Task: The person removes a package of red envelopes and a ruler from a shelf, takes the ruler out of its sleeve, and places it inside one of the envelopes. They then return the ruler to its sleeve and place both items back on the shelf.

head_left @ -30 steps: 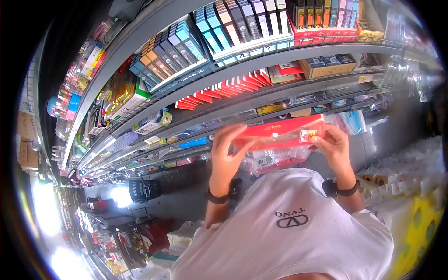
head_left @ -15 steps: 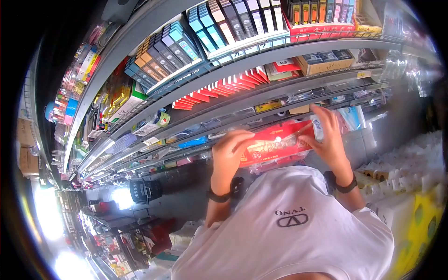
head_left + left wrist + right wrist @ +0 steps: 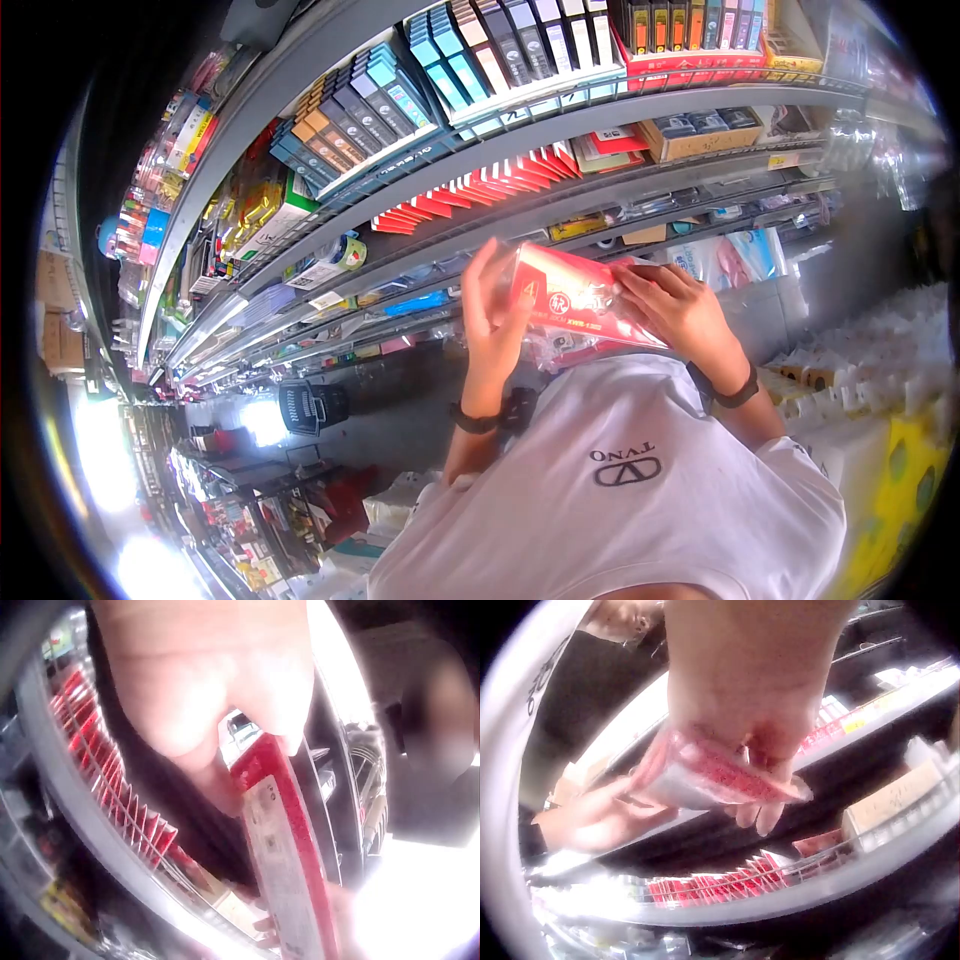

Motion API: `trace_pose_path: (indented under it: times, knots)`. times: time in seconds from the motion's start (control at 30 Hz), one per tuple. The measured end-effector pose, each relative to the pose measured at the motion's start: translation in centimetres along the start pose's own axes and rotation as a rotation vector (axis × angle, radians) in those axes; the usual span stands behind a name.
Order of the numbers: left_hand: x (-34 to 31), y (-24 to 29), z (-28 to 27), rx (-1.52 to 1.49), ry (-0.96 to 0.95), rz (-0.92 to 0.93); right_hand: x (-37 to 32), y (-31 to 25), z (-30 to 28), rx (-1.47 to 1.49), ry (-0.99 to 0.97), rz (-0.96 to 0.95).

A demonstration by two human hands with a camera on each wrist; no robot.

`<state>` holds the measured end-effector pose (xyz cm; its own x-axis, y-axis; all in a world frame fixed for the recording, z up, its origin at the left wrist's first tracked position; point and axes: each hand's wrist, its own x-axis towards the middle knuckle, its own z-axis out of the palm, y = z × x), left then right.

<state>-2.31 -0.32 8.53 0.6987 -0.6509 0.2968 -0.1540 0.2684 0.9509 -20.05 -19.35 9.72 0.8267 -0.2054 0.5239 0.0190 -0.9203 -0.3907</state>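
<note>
Shop shelving (image 3: 560,135) fills the head view in at least four grey tiers. The top tier carries blue and dark boxes standing on edge. On the tier below, one long row of red packs (image 3: 480,190) leans like filed cards. One dark basket (image 3: 305,405) sits low at the left, and the person's white shirt (image 3: 620,500) fills the bottom. Two hands are raised in front of the lower tiers, each with one black wrist band (image 3: 475,420). Between them is one red packet (image 3: 575,300), held just above the shirt. It is flat and oblong, sealed in glossy clear film, with a round white emblem on its red face and a yellow mark at its left corner. The left hand (image 3: 490,320) holds the packet's left end, its fingers standing nearly straight behind it. The right hand (image 3: 685,315) lies over the right end, fingers spread across the face.

Left wrist view: the left hand (image 3: 210,682) grips one end of the red packet (image 3: 289,855), which is seen edge-on as a long narrow side, pale down the middle with red margins. The red packs (image 3: 120,802) run along the shelf behind.

Right wrist view: the right hand (image 3: 750,682) curls its fingers round the red packet (image 3: 720,776), whose film shines over the red. The left hand (image 3: 604,817) meets the far end. One row of red packs (image 3: 720,889) shows below.
</note>
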Motion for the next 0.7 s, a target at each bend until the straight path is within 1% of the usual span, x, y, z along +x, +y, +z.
trace_pose_path:
  times: [0.03, 0.07, 0.1, 0.17, 0.23, 0.27, 0.33, 0.4, 0.47, 0.5, 0.53, 0.57, 0.63, 0.67, 0.7]
  knots:
    - [-0.2, 0.0, 0.0, -0.066, 0.003, -0.017, -0.1, 0.1, 0.1, -0.003, 0.013, -0.006]
    - [-0.9, -2.6, -1.3, 0.008, -0.067, -0.077, -0.1, 0.1, 0.2, 0.0, 0.032, 0.003]
    - [-1.4, -2.8, -0.2, -0.439, -0.13, -0.236, -0.1, 0.1, 0.3, 0.004, 0.052, 0.012]
    - [-1.9, -4.1, 0.9, -0.447, -0.278, -0.281, -0.3, 0.1, 0.8, 0.023, 0.075, 0.034]
    - [-1.5, -1.9, 3.4, -0.268, -0.371, -0.252, -0.6, 0.3, 1.5, 0.055, 0.081, 0.054]
    - [-1.2, -1.1, 4.2, -0.178, -0.417, -0.237, -0.5, 0.2, 1.6, 0.037, 0.087, 0.006]
    - [-0.3, -1.4, 4.0, 0.014, -0.503, -0.341, -0.4, 0.0, 1.4, 0.013, 0.049, 0.019]
    - [-0.1, -0.8, 5.5, 0.085, -0.277, -0.202, -0.4, 0.1, 1.3, 0.005, 0.043, 0.032]
    - [0.0, -0.8, 4.8, 0.126, -0.261, -0.353, -0.3, 0.4, 1.5, 0.015, 0.071, 0.046]
    - [0.0, -1.1, 4.4, 0.148, -0.254, -0.429, -0.2, 0.3, 1.5, -0.009, 0.127, 0.019]
    - [-0.1, -2.2, 4.2, 0.068, -0.24, -0.363, 0.0, 0.2, 1.5, -0.034, 0.182, -0.007]
    - [-0.1, -2.5, 4.0, -0.02, -0.211, -0.362, 0.1, 0.1, 1.5, -0.059, 0.238, -0.033]
    - [0.3, -1.9, 3.8, -0.195, -0.152, -0.359, -1.0, 0.6, 2.1, 0.244, 0.238, 0.24]
    - [0.3, -1.9, 3.3, -0.181, -0.208, -0.389, -1.5, 0.8, 2.2, 0.396, 0.235, 0.376]
    - [0.3, -2.0, 2.9, -0.195, -0.219, -0.405, -1.7, 0.9, 2.0, 0.527, 0.198, 0.451]
